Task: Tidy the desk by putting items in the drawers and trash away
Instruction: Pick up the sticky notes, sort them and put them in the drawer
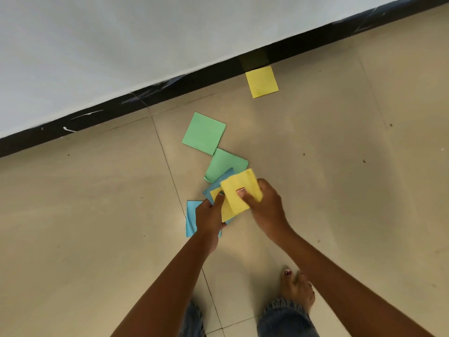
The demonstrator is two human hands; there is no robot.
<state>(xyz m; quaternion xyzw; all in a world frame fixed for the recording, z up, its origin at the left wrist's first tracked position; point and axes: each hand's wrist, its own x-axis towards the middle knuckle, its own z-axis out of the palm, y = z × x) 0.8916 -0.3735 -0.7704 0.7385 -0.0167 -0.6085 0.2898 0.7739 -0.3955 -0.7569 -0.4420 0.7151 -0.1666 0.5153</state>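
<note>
Coloured square paper notes lie scattered on a beige tiled floor. My right hand [263,203] pinches a yellow note [239,188], lifted and slightly curled. My left hand [210,216] grips a small stack, a yellow note [226,212] on top of a blue note [218,181]. Another blue note [190,218] lies flat, partly hidden under my left hand. Two green notes rest beyond the hands, one [204,133] farther off and one [224,164] partly under the held stack. A lone yellow note [261,81] sits by the wall.
A white wall [145,40] with a black skirting board [170,88] runs diagonally across the top. My bare foot [297,288] and jeans legs [284,319] show at the bottom. Tile floor [340,166] stretches left and right of the notes.
</note>
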